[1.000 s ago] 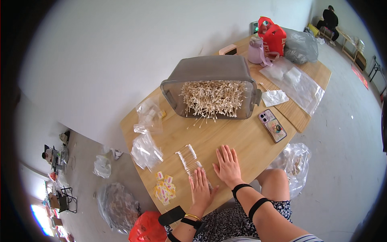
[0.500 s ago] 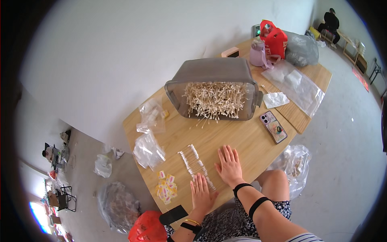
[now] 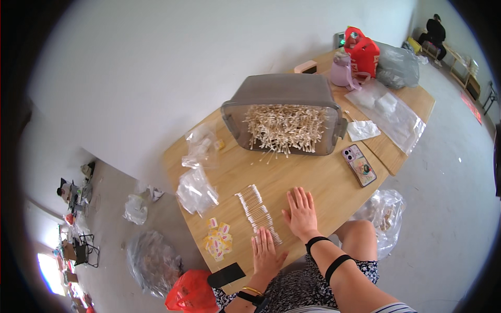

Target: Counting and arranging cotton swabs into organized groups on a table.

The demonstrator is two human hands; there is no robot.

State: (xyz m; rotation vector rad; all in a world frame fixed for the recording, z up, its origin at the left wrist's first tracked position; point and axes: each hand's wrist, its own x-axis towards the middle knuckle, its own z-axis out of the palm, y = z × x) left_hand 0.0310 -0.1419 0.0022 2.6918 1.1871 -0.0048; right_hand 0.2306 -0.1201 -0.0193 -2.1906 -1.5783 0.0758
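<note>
My left hand [image 3: 266,253] lies flat and empty on the wooden table [image 3: 308,172], fingers spread, at the near end of a neat row of cotton swabs [image 3: 257,211]. My right hand [image 3: 301,213] rests palm down just right of that row, fingers apart, holding nothing. Behind the row a grey plastic bin [image 3: 284,112] lies tipped on its side, full of loose cotton swabs [image 3: 284,128], a few spilling onto the table.
Small yellow and white packets [image 3: 216,239] and a black phone [image 3: 225,275] lie at the near left. Clear plastic bags [image 3: 197,190] sit left. A phone in a patterned case [image 3: 359,165], a purple bottle [image 3: 342,70] and a red bag [image 3: 362,52] are to the right.
Both hands stay flat on the table in nearly the same place. The view has shifted slightly; nothing was picked up or moved.
</note>
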